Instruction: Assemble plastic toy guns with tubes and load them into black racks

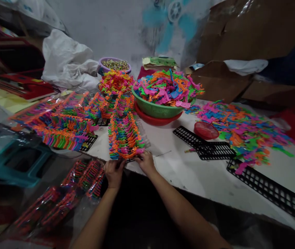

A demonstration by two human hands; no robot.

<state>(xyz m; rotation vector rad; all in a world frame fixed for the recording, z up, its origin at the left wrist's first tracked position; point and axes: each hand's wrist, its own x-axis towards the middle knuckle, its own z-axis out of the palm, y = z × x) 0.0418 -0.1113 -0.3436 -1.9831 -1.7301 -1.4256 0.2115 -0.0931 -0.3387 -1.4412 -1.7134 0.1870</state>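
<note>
A black plastic grid rack (129,160) lies at the table's near edge, filled with rows of small colourful plastic toy pieces (125,135) in orange, green, blue and pink. My left hand (113,173) is closed at the rack's near left corner, thumb and fingers pinched together. At the near right corner, my right hand (146,163) has its fingers closed on the rack's edge, close to a pink piece. The fingertips are partly hidden by the pieces. Other filled racks (61,129) stand to the left, some under clear plastic.
A green basin (155,108) heaped with loose pieces sits in a red basin (157,120). Black grid racks (269,190) and a small red basket (206,130) lie to the right, beside a spread pile (243,124). A teal stool (17,162) and bagged filled racks (59,204) are below left.
</note>
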